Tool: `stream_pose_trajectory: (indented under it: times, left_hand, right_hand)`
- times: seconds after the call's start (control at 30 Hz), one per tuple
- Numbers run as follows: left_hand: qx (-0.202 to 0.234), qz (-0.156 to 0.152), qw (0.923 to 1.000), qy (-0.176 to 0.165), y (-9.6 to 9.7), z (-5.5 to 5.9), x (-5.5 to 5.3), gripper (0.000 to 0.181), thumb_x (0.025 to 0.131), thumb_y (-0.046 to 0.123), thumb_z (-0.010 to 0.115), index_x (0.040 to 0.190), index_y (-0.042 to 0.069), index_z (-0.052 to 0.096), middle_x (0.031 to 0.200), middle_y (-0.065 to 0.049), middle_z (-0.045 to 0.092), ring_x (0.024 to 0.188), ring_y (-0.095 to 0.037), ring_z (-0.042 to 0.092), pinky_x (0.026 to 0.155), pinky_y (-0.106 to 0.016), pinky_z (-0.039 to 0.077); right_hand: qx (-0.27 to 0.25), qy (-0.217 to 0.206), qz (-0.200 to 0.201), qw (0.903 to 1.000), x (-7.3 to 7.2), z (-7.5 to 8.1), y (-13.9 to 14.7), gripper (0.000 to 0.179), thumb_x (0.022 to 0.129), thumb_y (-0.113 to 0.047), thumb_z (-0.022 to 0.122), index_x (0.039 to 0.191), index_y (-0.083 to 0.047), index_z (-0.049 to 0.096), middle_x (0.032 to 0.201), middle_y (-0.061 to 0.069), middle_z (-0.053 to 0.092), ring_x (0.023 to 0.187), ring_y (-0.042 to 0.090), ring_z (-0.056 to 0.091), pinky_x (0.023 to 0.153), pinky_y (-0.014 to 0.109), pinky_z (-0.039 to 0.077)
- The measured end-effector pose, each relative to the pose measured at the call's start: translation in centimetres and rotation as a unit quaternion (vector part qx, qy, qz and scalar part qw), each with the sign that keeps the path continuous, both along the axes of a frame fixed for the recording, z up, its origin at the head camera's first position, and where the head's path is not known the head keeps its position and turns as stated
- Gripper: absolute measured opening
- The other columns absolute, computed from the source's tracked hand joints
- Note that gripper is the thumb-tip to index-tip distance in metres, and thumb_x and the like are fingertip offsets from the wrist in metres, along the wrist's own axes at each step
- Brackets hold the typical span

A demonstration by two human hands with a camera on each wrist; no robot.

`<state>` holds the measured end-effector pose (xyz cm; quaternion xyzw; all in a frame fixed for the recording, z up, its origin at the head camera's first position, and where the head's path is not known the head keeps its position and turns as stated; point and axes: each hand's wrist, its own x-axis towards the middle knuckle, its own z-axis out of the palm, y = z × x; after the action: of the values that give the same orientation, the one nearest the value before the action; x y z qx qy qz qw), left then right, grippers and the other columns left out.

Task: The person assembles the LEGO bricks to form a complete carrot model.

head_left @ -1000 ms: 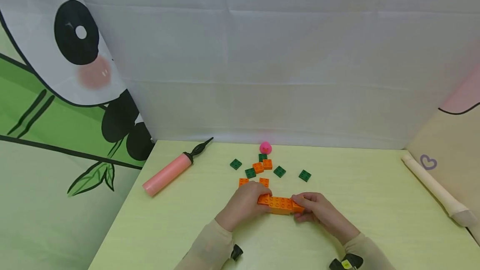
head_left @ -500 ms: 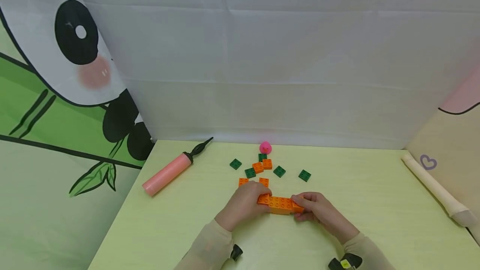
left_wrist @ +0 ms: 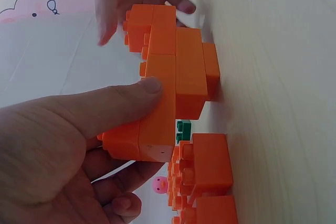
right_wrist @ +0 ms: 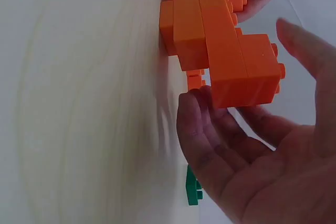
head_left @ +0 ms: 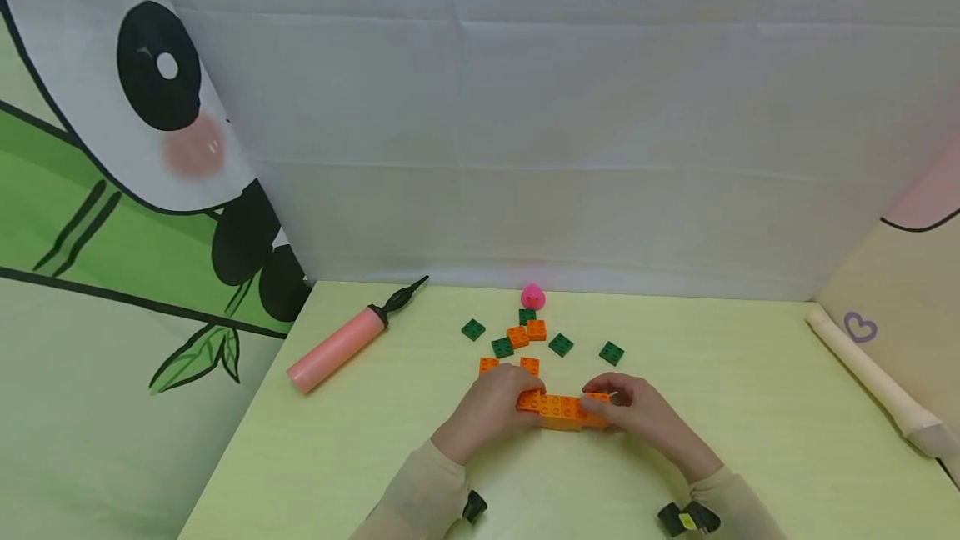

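Stacked toy building bricks form a stepped orange brick assembly at the front middle of the table in the head view. My left hand pinches its left end, thumb on the near face and fingers behind, as the left wrist view shows. Around the right end is my right hand, its fingers loosely spread. In the right wrist view a gap shows between its thumb and the brick assembly, with the fingers lying just below the end. A wider top row overhangs a narrower base in both wrist views.
Behind the hands lie several loose orange bricks and several green bricks. A pink ball-like toy with a face stands at the back. A pink hand pump lies left; a pale rolled tube runs along the right edge.
My right hand has let go of the assembly's right end: its thumb and fingers have loosened and shifted slightly. The left hand keeps its hold, and the bricks stay in place.
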<state>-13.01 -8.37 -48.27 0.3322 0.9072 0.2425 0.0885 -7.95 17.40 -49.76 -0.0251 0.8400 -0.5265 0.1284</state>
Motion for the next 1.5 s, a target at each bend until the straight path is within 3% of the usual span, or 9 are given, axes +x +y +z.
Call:
stream_pose_trajectory:
  times: [0.17,0.37,0.9,1.0,1.17,1.23,1.33,1.5]
  left_hand:
    - [0.0,-0.002,1.0,0.005,0.0,0.0,0.0,0.036,0.086,0.03,0.089,0.117,0.016,0.079,0.104,0.011,0.073,0.093,-0.011,0.06,0.092,-0.031,0.051]
    - [0.006,-0.007,0.9999,0.013,0.0,0.1,0.1,0.034,0.085,0.028,0.09,0.114,0.015,0.079,0.1,0.01,0.072,0.09,-0.011,0.058,0.089,-0.03,0.051]
    - [0.008,-0.002,1.0,0.005,0.1,0.2,0.1,0.032,0.084,0.027,0.091,0.111,0.015,0.078,0.098,0.012,0.07,0.088,-0.01,0.058,0.088,-0.03,0.051]
    - [0.016,-0.011,0.9998,-0.008,-0.1,0.3,0.0,0.034,0.085,0.028,0.09,0.114,0.015,0.077,0.102,0.012,0.07,0.091,-0.01,0.058,0.091,-0.03,0.051]
    - [0.04,-0.037,0.9953,-0.08,-2.0,1.2,-0.6,0.05,0.087,0.028,0.087,0.132,0.013,0.069,0.123,0.008,0.067,0.109,-0.014,0.061,0.099,-0.034,0.051]
    - [0.043,-0.03,0.9936,-0.1,-3.0,1.6,-0.9,0.054,0.087,0.024,0.087,0.136,0.012,0.066,0.129,0.005,0.066,0.114,-0.018,0.061,0.1,-0.037,0.051]
    - [0.033,-0.006,0.9956,-0.088,-4.1,2.1,-1.2,0.049,0.087,0.015,0.084,0.133,0.009,0.066,0.128,0.0,0.066,0.114,-0.021,0.061,0.101,-0.039,0.051]
    - [0.003,0.052,0.996,-0.073,-4.6,2.3,-1.6,0.028,0.086,0.012,0.084,0.11,0.008,0.071,0.102,0.0,0.067,0.092,-0.02,0.059,0.086,-0.037,0.053]
  right_hand:
    - [0.057,0.068,0.04,0.9953,-0.4,-0.3,0.1,0.046,0.084,-0.034,0.089,0.12,-0.01,0.072,0.116,0.0,0.069,0.102,0.023,0.061,0.081,0.034,0.055]
    - [0.085,0.108,0.071,0.9879,-0.6,-0.4,-0.3,0.035,0.083,-0.028,0.09,0.111,-0.018,0.073,0.111,-0.007,0.069,0.101,0.021,0.061,0.09,0.039,0.052]
    - [0.131,0.118,0.092,0.98,-0.9,0.5,-0.7,0.029,0.082,-0.024,0.092,0.103,-0.02,0.072,0.102,-0.009,0.068,0.094,0.018,0.06,0.087,0.037,0.054]
    - [0.136,0.11,0.091,0.9803,-1.0,0.7,-0.6,0.029,0.082,-0.024,0.092,0.103,-0.019,0.072,0.102,-0.009,0.067,0.094,0.018,0.06,0.087,0.036,0.054]
    - [0.144,0.102,0.094,0.9798,-1.2,1.0,-0.6,0.03,0.081,-0.023,0.092,0.103,-0.019,0.071,0.103,-0.007,0.067,0.095,0.018,0.059,0.086,0.037,0.055]
    - [0.147,0.097,0.093,0.98,-1.2,1.0,-0.5,0.03,0.082,-0.023,0.092,0.103,-0.019,0.071,0.104,-0.006,0.067,0.095,0.019,0.059,0.087,0.037,0.055]
    - [0.149,0.088,0.087,0.981,-1.1,1.1,-0.3,0.031,0.081,-0.023,0.092,0.103,-0.018,0.071,0.104,-0.006,0.067,0.095,0.019,0.058,0.086,0.036,0.055]
    - [0.147,0.089,0.084,0.9816,-0.9,1.1,0.0,0.031,0.081,-0.023,0.092,0.103,-0.018,0.071,0.104,-0.005,0.067,0.095,0.019,0.058,0.086,0.036,0.055]
